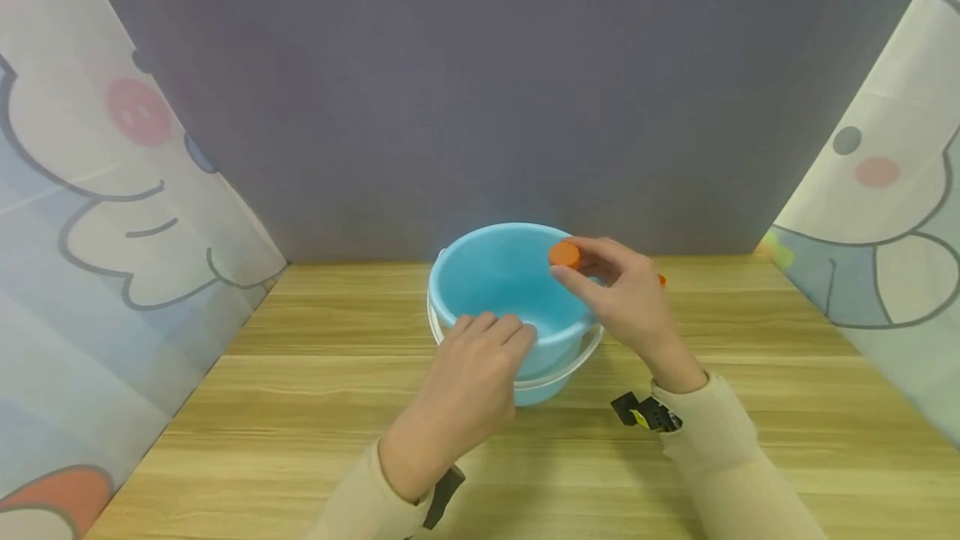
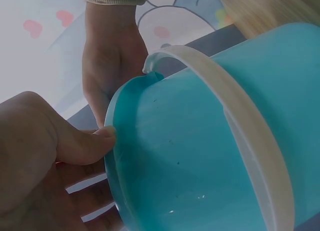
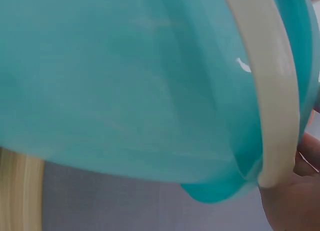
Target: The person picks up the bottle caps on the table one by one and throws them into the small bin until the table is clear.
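Note:
A light blue bucket (image 1: 501, 273) stands on the table, its white handle (image 1: 555, 375) hanging down on the near side. My left hand (image 1: 476, 365) grips the near rim. In the left wrist view the thumb (image 2: 90, 143) lies on the outside of the rim, with the fingers over the inner side. Between thumb and fingertips my right hand (image 1: 626, 294) pinches a round orange cap-like piece (image 1: 564, 254), held above the right part of the bucket's opening. The right wrist view shows mostly the bucket's side (image 3: 125, 91) and handle, with part of the right hand at the edge.
A small red-orange object (image 1: 662, 280) peeks out beyond the right hand, mostly hidden by it. The wooden table (image 1: 315, 407) meets a dark grey panel (image 1: 480, 90) behind the bucket. Cartoon-printed cloths (image 1: 82, 215) hang on both sides.

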Demonstrator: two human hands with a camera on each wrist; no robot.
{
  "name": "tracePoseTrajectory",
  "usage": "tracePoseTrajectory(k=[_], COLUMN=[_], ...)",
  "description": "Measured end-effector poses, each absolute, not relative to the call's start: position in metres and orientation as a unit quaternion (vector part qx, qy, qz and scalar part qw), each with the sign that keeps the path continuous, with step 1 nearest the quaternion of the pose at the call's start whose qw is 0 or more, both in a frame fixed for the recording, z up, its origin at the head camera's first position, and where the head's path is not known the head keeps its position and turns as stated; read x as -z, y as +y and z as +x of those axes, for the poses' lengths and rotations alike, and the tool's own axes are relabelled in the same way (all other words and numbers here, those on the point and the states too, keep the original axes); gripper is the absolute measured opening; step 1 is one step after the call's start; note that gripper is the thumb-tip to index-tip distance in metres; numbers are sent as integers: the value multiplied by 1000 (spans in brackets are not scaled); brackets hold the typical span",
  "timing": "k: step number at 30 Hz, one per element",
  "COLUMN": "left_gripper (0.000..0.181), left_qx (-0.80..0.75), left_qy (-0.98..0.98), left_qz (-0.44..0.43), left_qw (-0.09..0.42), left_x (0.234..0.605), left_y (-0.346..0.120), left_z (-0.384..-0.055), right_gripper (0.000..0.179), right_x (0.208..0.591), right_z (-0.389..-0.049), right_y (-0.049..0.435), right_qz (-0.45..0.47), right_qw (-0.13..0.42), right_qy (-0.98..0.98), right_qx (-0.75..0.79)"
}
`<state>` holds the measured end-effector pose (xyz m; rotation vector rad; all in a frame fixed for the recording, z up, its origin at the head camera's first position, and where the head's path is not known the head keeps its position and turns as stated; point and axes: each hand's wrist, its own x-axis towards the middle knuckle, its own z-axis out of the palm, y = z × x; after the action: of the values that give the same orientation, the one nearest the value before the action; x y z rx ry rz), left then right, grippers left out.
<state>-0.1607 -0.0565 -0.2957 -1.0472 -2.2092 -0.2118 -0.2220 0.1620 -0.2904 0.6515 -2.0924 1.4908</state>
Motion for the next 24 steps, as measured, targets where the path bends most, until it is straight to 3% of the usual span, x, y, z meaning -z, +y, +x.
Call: tracePoseTrajectory(k=[24], left_gripper=[44], left_qx=[88], left_qy=[-845], left_qz=[-404], left_qw=[340], left_x=[294], left_y=[-57], left_z=[-159], right_gripper=[38], right_x=[295], right_z=[-222], right_y=[152], right_qz=[238], right_qw=[251], right_qy=[-764], right_qx=[-545])
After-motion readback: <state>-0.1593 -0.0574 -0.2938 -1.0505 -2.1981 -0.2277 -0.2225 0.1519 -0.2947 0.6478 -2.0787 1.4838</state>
